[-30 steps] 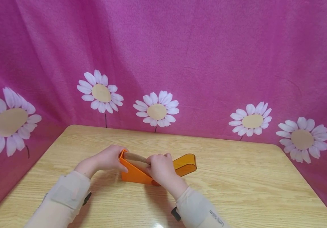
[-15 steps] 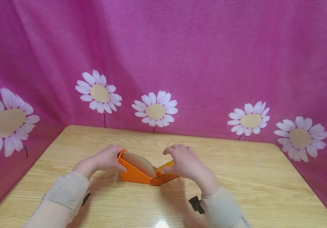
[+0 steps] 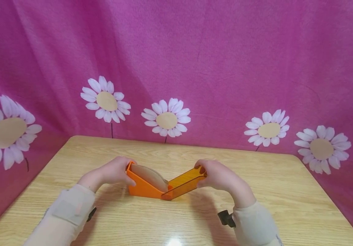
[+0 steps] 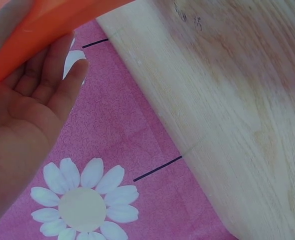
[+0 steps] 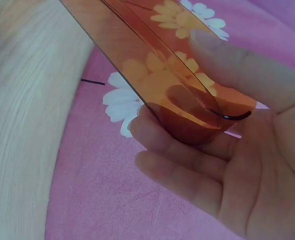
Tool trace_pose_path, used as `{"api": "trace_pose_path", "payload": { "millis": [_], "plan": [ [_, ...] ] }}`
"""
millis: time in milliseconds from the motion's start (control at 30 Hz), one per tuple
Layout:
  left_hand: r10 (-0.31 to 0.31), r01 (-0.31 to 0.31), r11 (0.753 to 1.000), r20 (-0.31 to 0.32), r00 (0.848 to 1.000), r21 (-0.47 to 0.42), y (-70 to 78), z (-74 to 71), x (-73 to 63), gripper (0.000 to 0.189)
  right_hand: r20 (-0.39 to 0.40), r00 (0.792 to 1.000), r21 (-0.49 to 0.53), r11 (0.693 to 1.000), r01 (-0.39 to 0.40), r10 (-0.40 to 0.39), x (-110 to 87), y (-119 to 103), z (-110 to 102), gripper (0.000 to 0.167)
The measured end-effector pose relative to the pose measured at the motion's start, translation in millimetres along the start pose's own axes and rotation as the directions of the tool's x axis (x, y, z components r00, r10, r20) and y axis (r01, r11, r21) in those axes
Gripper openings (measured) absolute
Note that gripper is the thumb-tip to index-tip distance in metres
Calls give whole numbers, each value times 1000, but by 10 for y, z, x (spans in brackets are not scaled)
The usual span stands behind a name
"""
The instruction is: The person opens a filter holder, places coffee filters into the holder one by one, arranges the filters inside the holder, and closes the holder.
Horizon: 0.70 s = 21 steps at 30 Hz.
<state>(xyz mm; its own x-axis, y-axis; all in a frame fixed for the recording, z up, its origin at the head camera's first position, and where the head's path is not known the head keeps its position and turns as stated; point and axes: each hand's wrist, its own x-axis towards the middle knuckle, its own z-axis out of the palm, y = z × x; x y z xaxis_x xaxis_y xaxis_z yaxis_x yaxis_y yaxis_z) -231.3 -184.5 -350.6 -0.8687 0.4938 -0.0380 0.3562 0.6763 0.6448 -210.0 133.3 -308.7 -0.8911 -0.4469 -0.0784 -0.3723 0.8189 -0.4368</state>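
Observation:
An orange case (image 3: 145, 188) stands on the table, its translucent amber lid (image 3: 185, 184) swung open to the right. Brown paper coffee filters (image 3: 149, 176) stand inside with a rounded edge showing. My left hand (image 3: 112, 175) grips the case at its tall left end. In the left wrist view the orange wall (image 4: 52, 27) passes between thumb and fingers of that hand (image 4: 22, 112). The right hand (image 3: 220, 175) holds the lid's free end. From the right wrist, the thumb lies on one side of the lid (image 5: 132, 55) and the curled fingers (image 5: 182, 175) on the other.
Under the case is a wood-grain table (image 3: 271, 198). A pink cloth (image 3: 219, 68) with white daisies hangs behind it and along the sides. Dark camera mounts (image 3: 226, 218) sit at both wrists.
The right hand has left the filters and moved right to the lid's free end, which it now grips. My left hand has stayed on the case.

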Motion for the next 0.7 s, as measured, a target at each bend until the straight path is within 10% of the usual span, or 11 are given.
{"api": "trace_pose_path", "payload": {
  "millis": [700],
  "plan": [
    [-3, 3, 998, -6, 1000, -55, -92, 66, -11, 28, -115, 993, 151, 987, 51, -33, 97, -53, 131, 53]
  ]
}}
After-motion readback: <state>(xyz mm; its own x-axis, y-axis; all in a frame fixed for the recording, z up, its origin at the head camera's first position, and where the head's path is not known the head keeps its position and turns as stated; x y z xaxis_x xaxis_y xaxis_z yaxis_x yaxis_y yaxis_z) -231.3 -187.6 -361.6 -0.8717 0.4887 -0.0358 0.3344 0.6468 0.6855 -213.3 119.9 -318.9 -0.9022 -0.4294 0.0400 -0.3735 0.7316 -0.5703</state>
